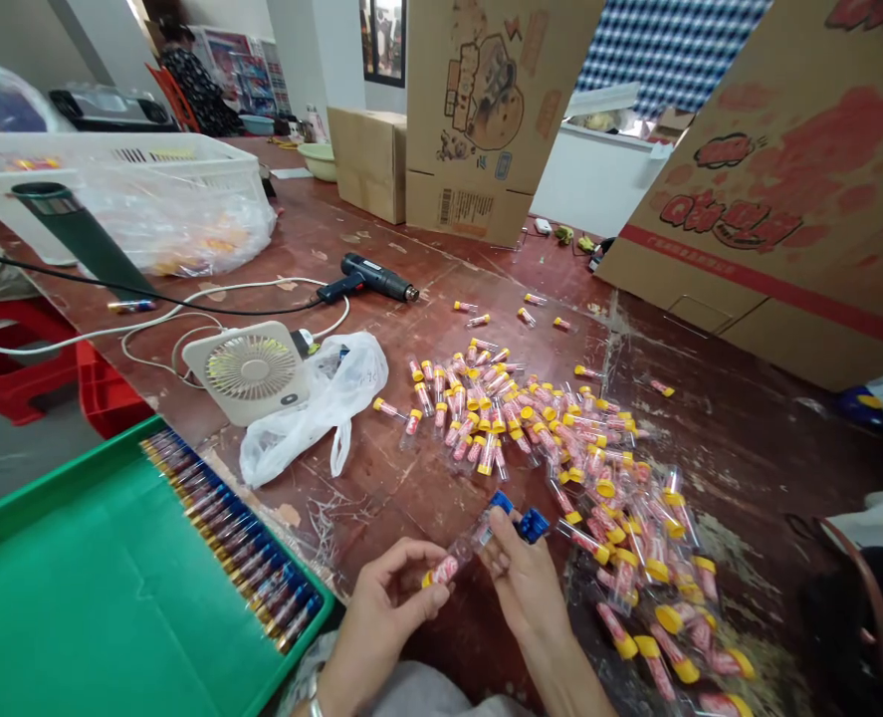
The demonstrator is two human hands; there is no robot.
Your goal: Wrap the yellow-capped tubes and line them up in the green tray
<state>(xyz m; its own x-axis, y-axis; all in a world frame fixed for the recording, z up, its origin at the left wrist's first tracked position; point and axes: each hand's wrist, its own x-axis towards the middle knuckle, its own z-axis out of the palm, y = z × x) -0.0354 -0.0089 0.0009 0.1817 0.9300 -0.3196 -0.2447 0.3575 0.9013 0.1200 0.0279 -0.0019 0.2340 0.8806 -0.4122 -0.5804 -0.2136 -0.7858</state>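
Note:
My left hand (392, 602) pinches a small clear tube (443, 571) with a yellow cap and a pink-and-white label, above the table's near edge. The tube's far end reaches toward my right hand (520, 578), whose thumb and fingers close on shiny blue pieces (535, 525). Whether these are film sleeves or caps I cannot tell. Right of my hands spreads a pile of similar yellow-capped tubes (624, 573). To the left, a green tray (75, 588) holds a row of tubes (239, 538) with blue and gold ends.
A small fan (251, 368) stands beside a white plastic bag (284, 438). Behind them lie a heat gun (370, 279) and its cord. A green flask (83, 239), a white basket (164, 149) and large cardboard boxes (478, 119) stand farther back. A person (191, 80) sits in the background.

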